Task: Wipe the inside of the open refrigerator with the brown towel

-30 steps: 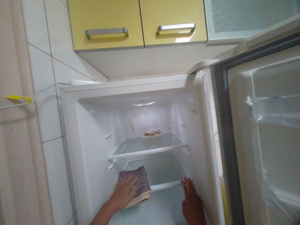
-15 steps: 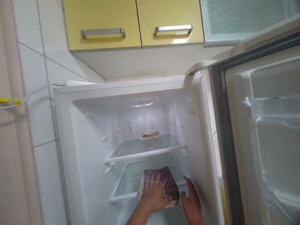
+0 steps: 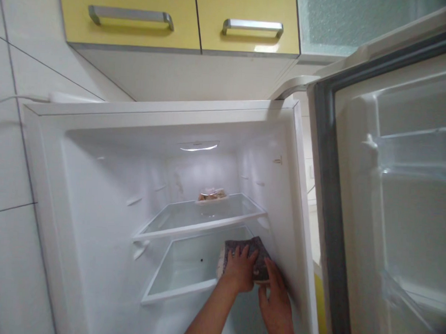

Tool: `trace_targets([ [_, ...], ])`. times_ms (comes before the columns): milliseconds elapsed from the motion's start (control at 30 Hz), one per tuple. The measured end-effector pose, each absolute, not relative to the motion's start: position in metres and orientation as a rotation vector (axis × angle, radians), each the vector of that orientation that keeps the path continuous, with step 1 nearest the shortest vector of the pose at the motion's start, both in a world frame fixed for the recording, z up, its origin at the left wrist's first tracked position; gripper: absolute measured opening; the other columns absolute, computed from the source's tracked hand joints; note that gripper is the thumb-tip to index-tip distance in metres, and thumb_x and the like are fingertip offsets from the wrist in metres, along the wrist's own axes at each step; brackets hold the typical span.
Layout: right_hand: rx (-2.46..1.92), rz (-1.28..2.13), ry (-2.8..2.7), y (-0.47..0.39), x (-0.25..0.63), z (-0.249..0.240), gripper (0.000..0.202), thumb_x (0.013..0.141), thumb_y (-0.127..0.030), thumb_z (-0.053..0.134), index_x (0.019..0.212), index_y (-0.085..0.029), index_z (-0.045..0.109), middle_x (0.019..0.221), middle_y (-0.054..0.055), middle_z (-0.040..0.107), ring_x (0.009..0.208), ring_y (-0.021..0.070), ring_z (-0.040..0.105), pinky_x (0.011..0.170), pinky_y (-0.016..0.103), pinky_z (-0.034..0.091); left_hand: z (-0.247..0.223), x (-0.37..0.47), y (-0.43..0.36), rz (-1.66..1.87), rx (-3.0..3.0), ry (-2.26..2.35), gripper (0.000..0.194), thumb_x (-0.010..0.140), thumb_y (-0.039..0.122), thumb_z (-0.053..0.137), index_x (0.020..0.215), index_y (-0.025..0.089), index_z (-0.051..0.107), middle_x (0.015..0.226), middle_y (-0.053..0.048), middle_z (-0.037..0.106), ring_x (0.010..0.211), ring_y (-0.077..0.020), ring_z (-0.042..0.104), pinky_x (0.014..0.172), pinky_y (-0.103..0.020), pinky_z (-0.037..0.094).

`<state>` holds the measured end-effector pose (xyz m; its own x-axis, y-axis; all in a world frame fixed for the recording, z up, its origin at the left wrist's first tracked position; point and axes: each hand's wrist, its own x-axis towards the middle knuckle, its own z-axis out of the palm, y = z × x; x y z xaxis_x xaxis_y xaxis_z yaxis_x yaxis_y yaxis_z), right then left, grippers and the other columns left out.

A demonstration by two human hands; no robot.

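The folded gray cloth point(image 3: 261, 271) lies beneath the left hand point(image 3: 240, 273), over the lower glass shelf point(image 3: 185, 256). The left hand rests flat, fingers spread; whether the right hand point(image 3: 277, 297), at the cloth's right edge, grips cannot be told. Likely light, soft and non-fragile, it is best held at that edge.

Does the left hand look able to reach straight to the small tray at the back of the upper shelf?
Probably not straight: the left hand lies on the cloth at the lower shelf, and the upper shelf seems to block the way to the small tray. Above that shelf, the way looks free.
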<state>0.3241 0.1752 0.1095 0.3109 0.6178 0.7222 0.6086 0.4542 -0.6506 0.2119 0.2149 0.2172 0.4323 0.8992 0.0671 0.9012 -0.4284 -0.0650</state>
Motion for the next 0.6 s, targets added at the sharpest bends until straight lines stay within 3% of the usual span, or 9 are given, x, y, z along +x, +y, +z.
trace_targets([
  [300, -1.202, 0.111, -1.331, 0.185, 0.324, 0.104, 0.049, 0.096, -0.035, 0.037, 0.138, -0.018, 0.055, 0.144, 0.012, 0.058, 0.137, 0.0258, 0.052, 0.115, 0.050, 0.043, 0.222, 0.156, 0.188, -0.169, -2.607, -1.593, 0.094, 0.070, 0.039, 0.066, 0.156, 0.033, 0.027, 0.166, -0.010, 0.028, 0.151, -0.0402, 0.026, 0.122, -0.062, 0.023],
  [500, -1.236, 0.151, -1.338, 0.185, 0.321, 0.092, 0.051, 0.095, -0.035, 0.037, 0.139, -0.015, 0.054, 0.145, 0.014, 0.057, 0.137, 0.0276, 0.052, 0.116, 0.052, 0.042, 0.209, 0.130, 0.161, -0.117, -2.545, -1.474, 0.100, 0.076, 0.058, 0.068, 0.159, 0.029, 0.019, 0.166, -0.013, 0.027, 0.153, -0.0371, 0.024, 0.125, -0.060, 0.019],
  [600, -1.241, 0.139, -1.345, 0.185, 0.320, 0.087, 0.053, 0.090, -0.024, 0.037, 0.140, -0.016, 0.053, 0.146, 0.012, 0.056, 0.139, 0.0264, 0.050, 0.118, 0.052, 0.040, 0.178, 0.130, 0.158, -0.107, -2.399, -1.450, 0.087, 0.087, 0.042, 0.062, 0.159, 0.031, 0.015, 0.166, -0.012, 0.027, 0.153, -0.0355, 0.025, 0.124, -0.063, 0.021],
])
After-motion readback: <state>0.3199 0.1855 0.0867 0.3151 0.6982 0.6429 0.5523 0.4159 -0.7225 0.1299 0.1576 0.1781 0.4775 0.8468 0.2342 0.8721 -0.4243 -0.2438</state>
